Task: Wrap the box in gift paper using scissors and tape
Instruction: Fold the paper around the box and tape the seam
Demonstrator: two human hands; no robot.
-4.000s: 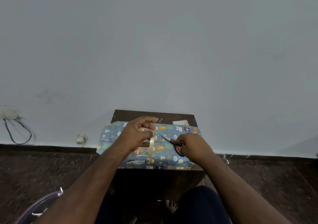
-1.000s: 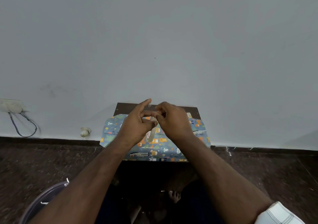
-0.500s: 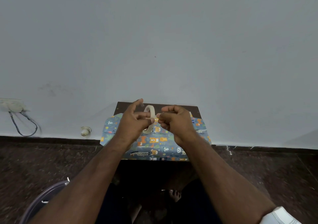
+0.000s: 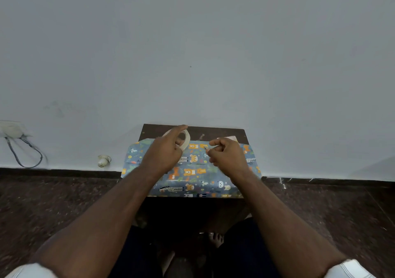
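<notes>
1. Where wall meets dark floor [image 4: 64,203]: white socket [image 4: 10,129] with a looped cable [image 4: 25,154] far left, a small white fitting [image 4: 104,160] nearer the table.
2. On the small dark table [image 4: 213,130], against the wall: box [image 4: 192,171] wrapped in blue animal-print paper, partly hidden behind both hands and forearms.
3. Left hand [image 4: 165,151]: closed around the tape roll [image 4: 186,138], held above the box's far edge.
4. Right hand [image 4: 226,157]: fingers curled and pinched together just beside the roll; a pulled tape end between them cannot be made out.
</notes>
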